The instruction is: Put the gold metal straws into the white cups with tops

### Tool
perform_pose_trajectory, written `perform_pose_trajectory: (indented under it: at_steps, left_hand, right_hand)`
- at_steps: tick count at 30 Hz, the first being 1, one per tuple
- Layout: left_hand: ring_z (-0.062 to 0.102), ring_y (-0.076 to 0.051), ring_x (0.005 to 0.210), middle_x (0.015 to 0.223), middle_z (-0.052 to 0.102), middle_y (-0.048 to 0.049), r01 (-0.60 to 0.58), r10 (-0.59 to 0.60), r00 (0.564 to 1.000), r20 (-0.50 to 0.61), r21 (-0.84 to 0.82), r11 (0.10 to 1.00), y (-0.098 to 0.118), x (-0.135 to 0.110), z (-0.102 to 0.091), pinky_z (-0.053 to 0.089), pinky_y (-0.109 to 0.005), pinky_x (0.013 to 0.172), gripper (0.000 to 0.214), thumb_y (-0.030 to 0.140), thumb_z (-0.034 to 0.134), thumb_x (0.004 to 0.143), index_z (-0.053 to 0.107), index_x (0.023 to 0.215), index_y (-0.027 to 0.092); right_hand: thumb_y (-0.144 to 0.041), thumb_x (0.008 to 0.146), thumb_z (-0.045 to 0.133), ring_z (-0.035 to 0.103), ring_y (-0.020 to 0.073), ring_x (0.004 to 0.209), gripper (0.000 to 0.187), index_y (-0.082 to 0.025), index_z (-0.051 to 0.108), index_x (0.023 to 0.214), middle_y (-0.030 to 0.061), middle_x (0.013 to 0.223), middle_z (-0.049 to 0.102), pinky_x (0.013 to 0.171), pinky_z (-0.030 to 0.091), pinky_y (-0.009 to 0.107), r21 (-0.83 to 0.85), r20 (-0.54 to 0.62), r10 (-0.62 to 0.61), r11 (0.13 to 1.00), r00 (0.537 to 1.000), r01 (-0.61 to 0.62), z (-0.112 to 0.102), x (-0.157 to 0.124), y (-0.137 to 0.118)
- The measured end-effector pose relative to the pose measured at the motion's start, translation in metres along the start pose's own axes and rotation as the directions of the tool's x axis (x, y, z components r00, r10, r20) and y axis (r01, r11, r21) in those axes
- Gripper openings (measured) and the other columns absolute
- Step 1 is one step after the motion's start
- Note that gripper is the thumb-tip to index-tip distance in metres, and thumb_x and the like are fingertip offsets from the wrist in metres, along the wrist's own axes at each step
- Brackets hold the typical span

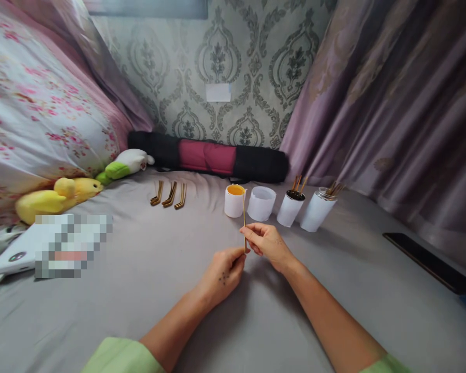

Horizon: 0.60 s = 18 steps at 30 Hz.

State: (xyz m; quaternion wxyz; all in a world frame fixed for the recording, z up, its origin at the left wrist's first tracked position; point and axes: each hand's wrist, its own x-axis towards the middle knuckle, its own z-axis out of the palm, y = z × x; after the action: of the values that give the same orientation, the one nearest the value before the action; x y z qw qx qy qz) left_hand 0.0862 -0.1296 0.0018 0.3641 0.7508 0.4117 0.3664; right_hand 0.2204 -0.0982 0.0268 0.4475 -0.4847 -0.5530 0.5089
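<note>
My left hand (222, 273) and my right hand (266, 242) meet over the grey bedsheet (140, 280), both pinching the lower end of a thin gold straw (244, 217) that stands upright. Just beyond the straw stand several white cups: one with a yellow inside (234, 201), a hollow one (261, 203), one with a dark rim holding straws (291, 207), and a clear jar with straws (317, 209). Three bent gold straws (170, 194) lie on the sheet to the far left of the cups.
A black and maroon rolled bag (209, 156) lies along the patterned wall. Plush toys, a yellow one (56, 199) and a green-white one (124, 163), rest by a floral pillow at left. A dark phone (431, 261) lies at right by purple curtains.
</note>
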Motion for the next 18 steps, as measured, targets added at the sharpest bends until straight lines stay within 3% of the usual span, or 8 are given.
perform_pose_trajectory:
  at_steps: [10, 18]
  left_hand:
    - [0.034, -0.007, 0.05, 0.055, 0.042, 0.0026, 0.202, -0.182, 0.979, 0.094, -0.282, 0.938, -0.002, 0.003, -0.001, 0.027, -0.019, 0.046, 0.028, 0.031, 0.043, 0.076, 0.062, 0.083, 0.012]
    - [0.031, -0.003, 0.042, 0.06, 0.045, 0.0021, 0.439, -0.337, 0.898, 0.282, -0.519, 0.734, 0.006, 0.003, -0.009, 0.021, -0.019, 0.04, 0.035, 0.039, 0.051, 0.071, 0.058, 0.091, 0.01]
  right_hand:
    - [-0.043, 0.07, 0.054, 0.03, 0.0036, 0.037, 0.031, -0.013, 0.057, 0.076, -0.0057, 0.047, 0.041, 0.035, 0.022, 0.019, -0.022, 0.025, -0.023, 0.999, 0.999, 0.024, -0.002, 0.0, 0.001]
    - [-0.044, 0.07, 0.054, 0.032, 0.0038, 0.038, 0.031, -0.014, 0.057, 0.074, -0.0058, 0.048, 0.041, 0.036, 0.023, 0.019, -0.014, 0.049, -0.036, 0.999, 0.998, 0.037, -0.003, -0.001, 0.001]
